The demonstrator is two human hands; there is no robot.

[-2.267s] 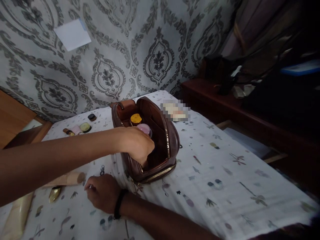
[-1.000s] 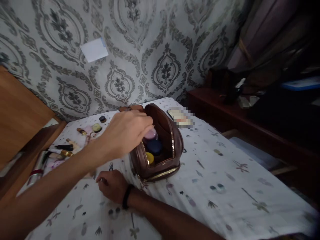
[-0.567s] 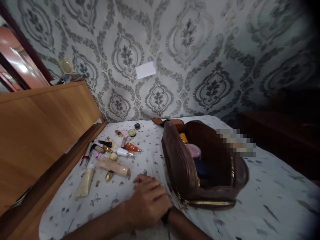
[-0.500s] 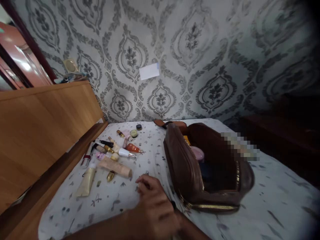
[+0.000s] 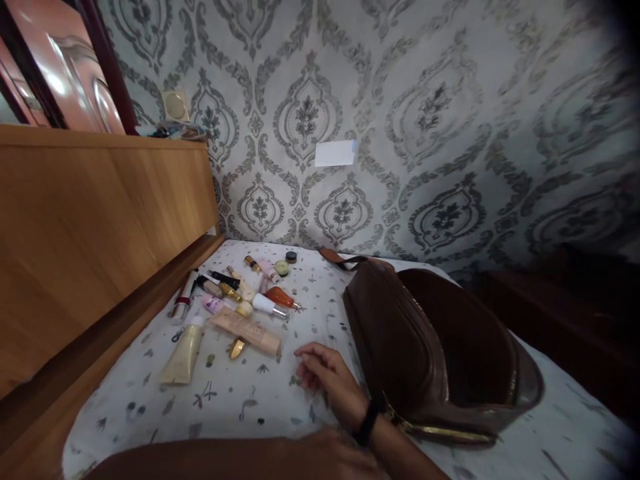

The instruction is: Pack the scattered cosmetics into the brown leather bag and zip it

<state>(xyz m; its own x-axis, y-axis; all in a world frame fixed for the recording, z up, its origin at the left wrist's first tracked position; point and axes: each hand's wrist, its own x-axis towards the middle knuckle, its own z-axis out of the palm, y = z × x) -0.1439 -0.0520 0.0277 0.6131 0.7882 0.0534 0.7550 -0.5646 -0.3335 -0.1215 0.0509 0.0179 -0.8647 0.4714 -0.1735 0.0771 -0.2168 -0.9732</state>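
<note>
Evidently most of the space here goes to a white cloth (image 5: 165, 427), scattered with small grey and brown printed motifs and slightly rumpled near the bag (image 5: 395, 333). It runs back to a wall (image 5: 380, 93) papered in grey damask medallions, where a white card (image 5: 335, 153) sits and, farther left, a square fitting (image 5: 176, 106) with a round centre. Along the left side stands a wooden panel (image 5: 110, 233) with small clutter (image 5: 173, 131) on its top; beyond it a glossy pinkish door (image 5: 75, 67) catches the light. The far right falls into shadow around dark reddish furniture (image 5: 510, 293). The brown bag stands on the right part of the cloth, its mouth gaping and its inside too dark to read, its strap (image 5: 340, 259) lying toward the wall. Left of it, cosmetics lie loosely together: a peach tube (image 5: 247, 330), a cream tube (image 5: 183, 357), an orange bottle (image 5: 280, 297), a white tube (image 5: 270, 307) and a black pot (image 5: 291, 256) among others. Between these and the bag is the right hand (image 5: 325, 373), fingers loosely bent and parted, with a black band (image 5: 369, 421) at the wrist. The left hand (image 5: 340, 457) is blurred at the bottom edge, close to that wrist; whether it is closed or touching the wrist, I cannot tell.
</note>
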